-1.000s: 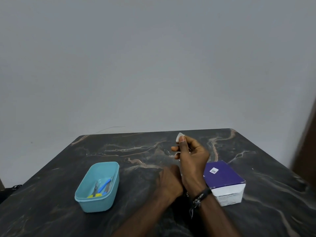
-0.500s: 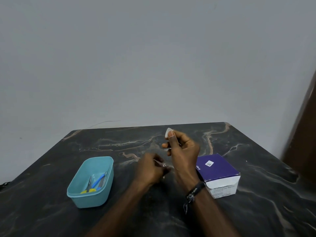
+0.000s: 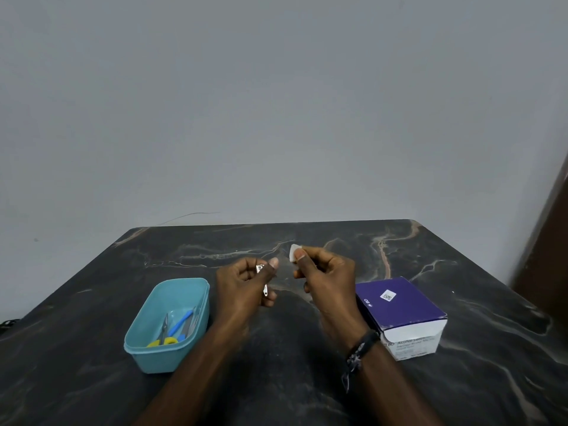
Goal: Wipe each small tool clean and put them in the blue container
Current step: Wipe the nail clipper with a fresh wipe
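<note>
A small metal tool (image 3: 262, 279) sits pinched in the left hand (image 3: 246, 290) above the counter (image 3: 92, 302), just right of the blue container (image 3: 167, 358). The right hand (image 3: 325, 275) has its fingers (image 3: 299, 259) pinching a white wipe (image 3: 294, 251).

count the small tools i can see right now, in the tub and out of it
4, perhaps more. A metal tool is gripped in the left hand. In the blue container: yellow-handled scissors, a blue-handled tool and a grey one; overlaps may hide others.
</note>
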Demonstrator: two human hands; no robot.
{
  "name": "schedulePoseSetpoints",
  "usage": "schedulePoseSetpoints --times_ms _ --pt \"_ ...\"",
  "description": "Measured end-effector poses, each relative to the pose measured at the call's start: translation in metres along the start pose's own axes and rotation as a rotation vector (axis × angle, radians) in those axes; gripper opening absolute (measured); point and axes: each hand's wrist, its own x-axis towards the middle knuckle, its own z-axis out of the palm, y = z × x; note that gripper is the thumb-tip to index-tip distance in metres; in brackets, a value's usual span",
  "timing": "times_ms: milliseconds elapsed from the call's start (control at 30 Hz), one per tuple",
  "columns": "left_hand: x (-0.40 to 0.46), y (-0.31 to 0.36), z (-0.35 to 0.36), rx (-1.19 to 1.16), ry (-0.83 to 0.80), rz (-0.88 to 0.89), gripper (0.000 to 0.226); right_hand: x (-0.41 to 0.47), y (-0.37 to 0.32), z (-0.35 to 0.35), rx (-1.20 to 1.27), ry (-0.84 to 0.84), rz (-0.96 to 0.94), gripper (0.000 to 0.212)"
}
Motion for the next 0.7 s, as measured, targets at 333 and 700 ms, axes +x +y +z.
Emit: schedulePoseSetpoints --times_ms 333,700 --pt "-0.008 -0.002 -0.012 -0.013 -0.048 -0.047 0.01 -0.002 0.003 0.0 -0.052 -0.042 0.055 0.008" --pt "-0.011 -0.003 -0.012 0.023 -0.165 -0.044 0.024 0.001 0.01 -0.001 -0.272 -0.093 -0.007 0.012"
